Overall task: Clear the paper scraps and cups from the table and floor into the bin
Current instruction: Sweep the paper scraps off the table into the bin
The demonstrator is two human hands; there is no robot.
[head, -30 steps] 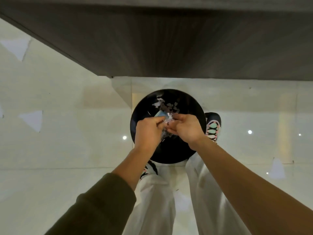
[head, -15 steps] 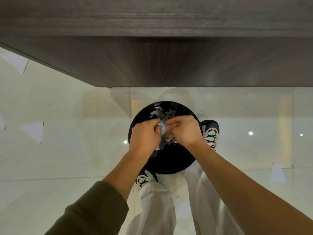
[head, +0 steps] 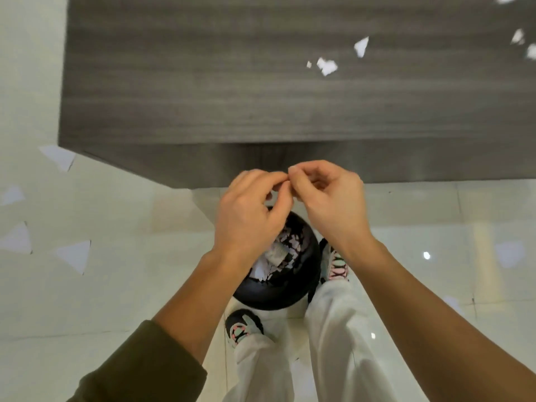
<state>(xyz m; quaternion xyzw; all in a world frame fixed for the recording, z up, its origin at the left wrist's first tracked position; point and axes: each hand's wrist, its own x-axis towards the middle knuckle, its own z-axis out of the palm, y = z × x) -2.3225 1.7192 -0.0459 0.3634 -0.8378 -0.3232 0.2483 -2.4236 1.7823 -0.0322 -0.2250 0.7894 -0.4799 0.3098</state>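
Note:
A round black bin (head: 301,288) stands on the floor between my feet and the table, with white paper scraps (head: 278,253) piled inside it. My left hand (head: 249,213) and my right hand (head: 329,198) hover above the bin's far rim, in front of the table's edge. Both have curled fingers, and their fingertips meet each other. No scrap shows between the fingers. More white scraps lie on the dark grey table (head: 188,82): a pair (head: 327,66) and one (head: 361,46) at the right, others at the far right corner (head: 517,36). No cups are in view.
Triangular paper scraps lie on the pale tiled floor at the left: one (head: 59,159) by the table's corner, another (head: 74,255) nearer, and one (head: 17,237) at the frame's edge. My feet in patterned shoes (head: 243,326) flank the bin.
Both hands have risen from over the bin's mouth to the table's edge. The blue-white scrap they pinched is gone from the fingers. The view has tilted up onto the tabletop.

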